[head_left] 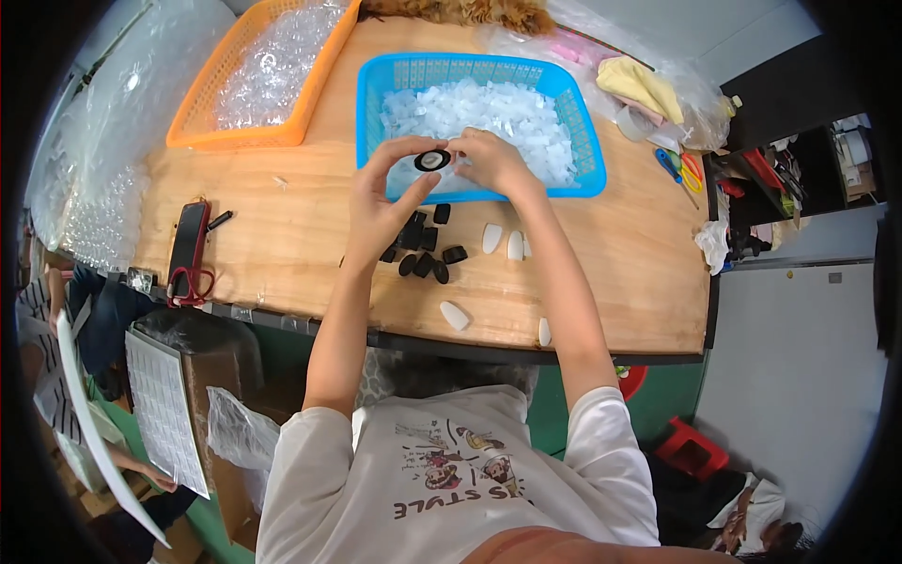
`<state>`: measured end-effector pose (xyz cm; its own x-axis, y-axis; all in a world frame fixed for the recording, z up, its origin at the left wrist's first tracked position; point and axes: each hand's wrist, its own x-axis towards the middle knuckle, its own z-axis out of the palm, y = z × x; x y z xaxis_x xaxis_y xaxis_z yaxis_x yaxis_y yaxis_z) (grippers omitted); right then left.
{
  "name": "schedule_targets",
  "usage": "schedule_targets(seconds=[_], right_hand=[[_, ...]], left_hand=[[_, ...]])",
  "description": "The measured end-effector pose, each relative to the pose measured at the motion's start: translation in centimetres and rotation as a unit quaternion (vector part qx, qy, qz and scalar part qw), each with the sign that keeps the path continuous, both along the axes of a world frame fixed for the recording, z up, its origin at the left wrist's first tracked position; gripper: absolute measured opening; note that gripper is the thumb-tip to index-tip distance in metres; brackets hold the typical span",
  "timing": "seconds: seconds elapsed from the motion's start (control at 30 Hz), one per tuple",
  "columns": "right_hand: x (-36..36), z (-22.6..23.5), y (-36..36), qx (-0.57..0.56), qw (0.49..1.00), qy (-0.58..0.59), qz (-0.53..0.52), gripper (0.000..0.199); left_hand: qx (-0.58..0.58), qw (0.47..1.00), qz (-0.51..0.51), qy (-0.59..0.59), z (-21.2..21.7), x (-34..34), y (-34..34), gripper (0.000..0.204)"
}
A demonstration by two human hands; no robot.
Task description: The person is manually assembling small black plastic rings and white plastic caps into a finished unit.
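Note:
My left hand grips a small black oval piece with a pale centre between thumb and fingers, above the near rim of a blue plastic basket. Close beside it, my right hand has its fingers pinched together; what they hold is too small to make out. Many translucent whitish pieces fill the basket. Below my hands a cluster of small black pieces lies on the wooden table. Several white oval pieces lie near my right forearm, among them one white piece and another white piece.
An orange basket of clear plastic pieces stands at the back left, beside bubble wrap. A phone in a red case lies at the left. Scissors and a blue-handled screwdriver lie at the right. Another person's hand shows lower left.

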<state>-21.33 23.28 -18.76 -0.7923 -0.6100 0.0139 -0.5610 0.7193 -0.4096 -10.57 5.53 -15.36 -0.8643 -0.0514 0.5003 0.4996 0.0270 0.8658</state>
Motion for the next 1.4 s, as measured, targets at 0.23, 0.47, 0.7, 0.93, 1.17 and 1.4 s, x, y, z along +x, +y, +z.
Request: schedule_targets(seconds=[0.23,0.47,0.7,0.93,1.17,1.4], right_hand=[[0.0,0.4,-0.6,0.08,0.992,0.086,-0.035,0.013],[-0.1,0.6,-0.6,0.113,0.979,0.169,-0.016,0.014],[2.2,3.5,0.0,-0.38,0.918,0.0,-0.112,0.005],[6.6,8.6,-0.5,-0.475,0.871,0.095,-0.081,0.008],[7.4,9.1,-0.2,-0.37,0.894,0.248,0.059,0.018],[7.6,9.5,-0.3,-0.362,0.895,0.252,0.068,0.017]], left_hand=[[-0.006,0.999,0.028,0.02,-0.7,-0.5,0.2,0.027],[-0.04,0.998,0.039,0.038,-0.5,-0.5,0.2,0.026],[-0.034,0.998,0.04,0.033,-0.2,-0.2,0.3,0.026],[-0.045,0.997,0.052,0.035,0.2,0.0,0.2,0.026],[-0.058,0.995,0.066,0.044,0.4,0.1,0.2,0.027],[-0.055,0.994,0.08,0.055,0.5,0.2,0.1,0.026]])
